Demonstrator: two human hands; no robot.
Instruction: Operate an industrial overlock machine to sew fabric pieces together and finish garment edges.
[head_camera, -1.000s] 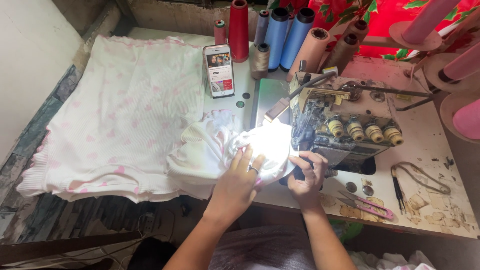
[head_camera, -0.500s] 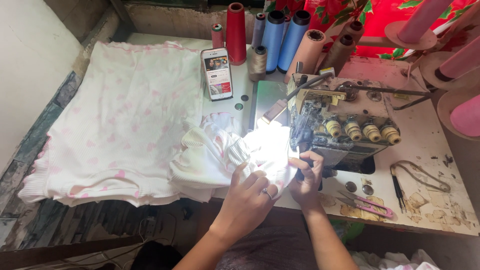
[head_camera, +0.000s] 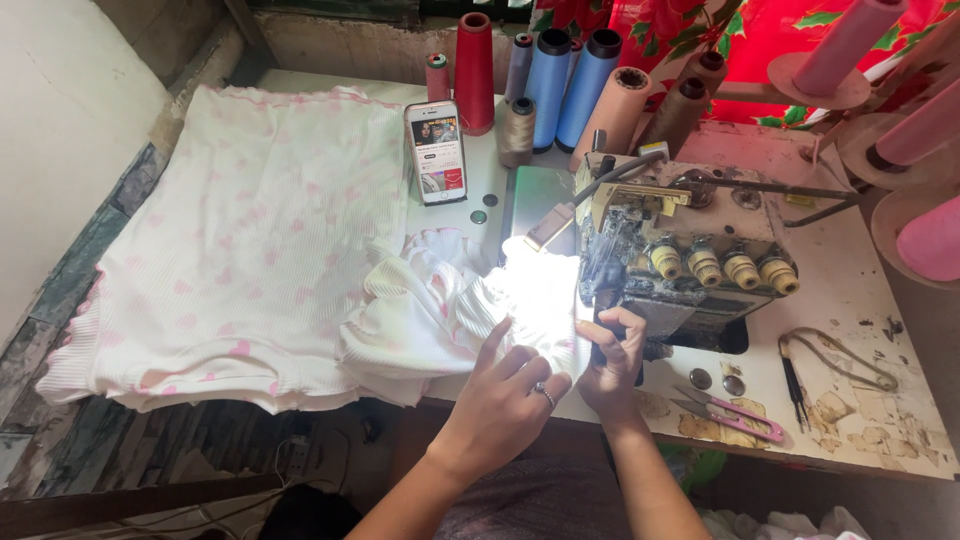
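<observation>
Landmark: the worn overlock sewing machine (head_camera: 690, 260), right of the table's middle; every place below is told from it.
Stacked cloth: one pile of white fabric with pink spots (head_camera: 230, 250), well to the machine's left, spread flat over the table's left half.
Phone: one (head_camera: 436, 152), up and to the left of the machine, propped upright with its screen lit.
Thread cones: about nine behind the machine, among them one red (head_camera: 474, 72), two blue (head_camera: 585, 85) and several tan or brown; more pink cones stand on holders to its far right.
Piece in work: one bunched white ribbed cloth (head_camera: 440, 310), just left of the machine, its right edge running into the bright lamp glare at the needle area.
Left hand (head_camera: 510, 385): in front and to the left of the machine, fingers spread, pressing flat on the white cloth; a ring on one finger.
Right hand (head_camera: 610, 355): touching the machine's front left corner, fingers curled and pinching the cloth's edge there.
Snips: one pink-handled pair (head_camera: 725, 410), on the table in front of the machine.
Tension knobs: four (head_camera: 725, 268), in a row on the machine's front.
</observation>
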